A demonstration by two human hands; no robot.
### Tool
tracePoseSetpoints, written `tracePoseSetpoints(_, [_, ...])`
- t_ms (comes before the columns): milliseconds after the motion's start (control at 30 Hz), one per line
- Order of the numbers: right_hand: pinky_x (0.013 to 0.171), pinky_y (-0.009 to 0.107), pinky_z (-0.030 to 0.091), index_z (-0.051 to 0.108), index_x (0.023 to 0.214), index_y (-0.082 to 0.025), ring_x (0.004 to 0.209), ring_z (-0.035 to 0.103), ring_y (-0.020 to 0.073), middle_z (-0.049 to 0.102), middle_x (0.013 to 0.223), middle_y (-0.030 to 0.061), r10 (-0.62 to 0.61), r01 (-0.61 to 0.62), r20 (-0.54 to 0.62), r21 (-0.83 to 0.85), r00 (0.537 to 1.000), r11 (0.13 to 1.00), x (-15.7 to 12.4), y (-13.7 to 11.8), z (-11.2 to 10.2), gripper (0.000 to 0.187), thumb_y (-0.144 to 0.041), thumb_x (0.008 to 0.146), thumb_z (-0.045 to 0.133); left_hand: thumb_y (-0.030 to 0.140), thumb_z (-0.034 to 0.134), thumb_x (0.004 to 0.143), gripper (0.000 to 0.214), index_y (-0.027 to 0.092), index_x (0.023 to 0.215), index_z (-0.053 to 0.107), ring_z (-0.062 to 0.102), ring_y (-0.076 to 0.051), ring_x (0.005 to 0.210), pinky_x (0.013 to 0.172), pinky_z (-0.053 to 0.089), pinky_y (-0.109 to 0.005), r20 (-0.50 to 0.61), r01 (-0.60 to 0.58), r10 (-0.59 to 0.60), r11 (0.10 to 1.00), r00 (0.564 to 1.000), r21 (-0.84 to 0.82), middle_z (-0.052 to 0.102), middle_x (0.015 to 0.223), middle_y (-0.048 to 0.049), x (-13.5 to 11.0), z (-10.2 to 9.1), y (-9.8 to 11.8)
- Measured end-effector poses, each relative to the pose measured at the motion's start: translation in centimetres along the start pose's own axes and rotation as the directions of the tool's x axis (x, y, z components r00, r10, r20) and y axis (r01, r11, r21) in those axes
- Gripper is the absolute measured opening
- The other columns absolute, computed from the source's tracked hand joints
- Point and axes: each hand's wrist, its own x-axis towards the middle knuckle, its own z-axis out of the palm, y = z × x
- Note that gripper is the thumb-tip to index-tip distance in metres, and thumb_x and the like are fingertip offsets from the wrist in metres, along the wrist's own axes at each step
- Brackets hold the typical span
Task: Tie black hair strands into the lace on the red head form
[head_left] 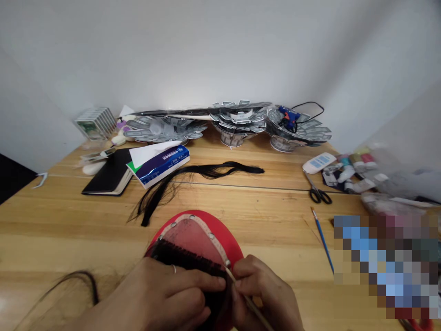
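Observation:
A red dome-shaped wig head (234,230) lies near the front edge of the table with a lace mesh (195,238) over its top. A pale band (204,226) with several round pins edges the mesh. Rows of black hair (179,250) cover its lower part. My left hand (172,289), a ring on one finger, presses on this hair, index finger stretched forward and the others curled. Between the pinched fingers of my right hand (265,287) is a thin light-coloured stick (253,305), its tip at the mesh edge beside my left fingertip. The stick's exact kind is unclear.
Behind lie a loose black hair strand (206,171), a blue tissue pack (161,168) and a black notebook (108,177). To the right are scissors (316,191), a blue brush (322,236) and several small bottles (356,168). A blue glue gun (289,118) rests on grey petalled stands (237,124).

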Motion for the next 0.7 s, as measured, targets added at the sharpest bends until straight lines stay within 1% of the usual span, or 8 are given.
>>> tracePoseSetpoints(167, [0.045,0.022,0.045,0.051,0.081,-0.03,0.05,0.062,0.0132,0.067,0.066,-0.0048,-0.009,0.009,0.006,0.02,1.0,1.0,-0.3,0.1,0.0,0.03,-0.001,0.079,0.057,0.014,0.05,0.106,0.019,0.022,0.101,0.066,0.082,-0.01,0.079,0.077,0.061,-0.009,-0.036,-0.002,0.002,1.0,0.999,-0.008,0.084,0.109,0.0013,0.0,0.3,-0.1])
tracePoseSetpoints(300, [0.044,0.021,0.046,0.05,0.08,-0.03,0.048,0.063,0.0135,0.067,0.064,-0.0051,0.038,-0.035,-0.077,0.041,0.996,0.999,0.3,-0.3,0.0,0.029,-0.002,0.08,0.057,0.016,0.048,0.108,0.019,0.022,0.102,0.065,0.082,-0.008,0.08,0.08,0.059,-0.007,-0.024,-0.006,0.006,1.0,1.0,-0.001,0.084,0.109,0.0022,0.2,0.2,-0.1])
tracePoseSetpoints(367, [0.045,0.02,0.048,0.052,0.078,-0.029,0.048,0.064,0.013,0.068,0.066,-0.004,0.061,-0.047,-0.121,0.112,0.991,0.993,0.8,-0.5,-0.1,0.028,-0.002,0.081,0.059,0.018,0.046,0.11,0.02,0.022,0.102,0.065,0.082,-0.007,0.082,0.081,0.057,-0.005,-0.035,-0.007,0.007,1.0,0.999,0.007,0.084,0.109,0.0027,0.2,0.2,0.0])
tracePoseSetpoints(433, [0.049,0.019,0.052,0.058,0.079,-0.028,0.053,0.067,0.0133,0.07,0.069,-0.0022,0.106,-0.084,-0.088,0.228,0.99,0.97,1.2,-0.6,-0.3,0.027,-0.001,0.082,0.062,0.019,0.044,0.111,0.023,0.021,0.099,0.064,0.081,-0.007,0.08,0.079,0.057,-0.005,-0.063,-0.012,0.012,1.0,0.998,0.011,0.084,0.108,0.0026,0.2,0.3,0.0])
tracePoseSetpoints(500, [0.052,0.019,0.053,0.063,0.08,-0.027,0.058,0.069,0.0139,0.071,0.072,-0.0012,0.186,-0.156,-0.047,0.374,0.981,0.914,1.3,-0.6,-0.5,0.024,-0.004,0.084,0.068,0.02,0.044,0.111,0.024,0.022,0.097,0.063,0.081,-0.008,0.076,0.075,0.058,-0.007,-0.063,-0.01,0.011,1.0,0.998,0.013,0.084,0.107,0.0026,0.1,0.2,0.1])
tracePoseSetpoints(567, [0.054,0.02,0.051,0.066,0.08,-0.026,0.061,0.067,0.0141,0.071,0.074,-0.0006,0.349,-0.287,-0.023,0.519,0.937,0.805,1.1,-0.5,-0.5,0.017,-0.015,0.088,0.075,0.02,0.046,0.11,0.023,0.022,0.095,0.063,0.081,-0.009,0.076,0.072,0.059,-0.009,-0.048,-0.007,0.007,1.0,0.999,0.002,0.084,0.108,0.0022,0.1,0.1,0.1])
tracePoseSetpoints(633, [0.057,0.022,0.048,0.067,0.079,-0.025,0.064,0.063,0.0141,0.07,0.076,-0.0006,0.518,-0.436,0.056,0.622,0.853,0.651,0.8,-0.6,-0.7,0.017,-0.03,0.089,0.08,0.019,0.048,0.109,0.019,0.022,0.1,0.064,0.082,-0.009,0.079,0.074,0.058,-0.009,-0.02,0.01,-0.01,1.0,1.0,-0.007,0.084,0.111,0.0026,0.2,-0.1,0.1])
tracePoseSetpoints(700, [0.061,0.023,0.045,0.068,0.079,-0.024,0.067,0.06,0.0139,0.069,0.078,-0.0009,0.618,-0.553,0.164,0.656,0.769,0.514,0.8,-0.6,-0.9,0.024,-0.039,0.086,0.084,0.017,0.049,0.108,0.017,0.022,0.105,0.065,0.082,-0.009,0.082,0.075,0.058,-0.008,0.008,0.022,-0.022,1.0,1.0,-0.003,0.083,0.114,0.0032,0.2,-0.1,0.1])
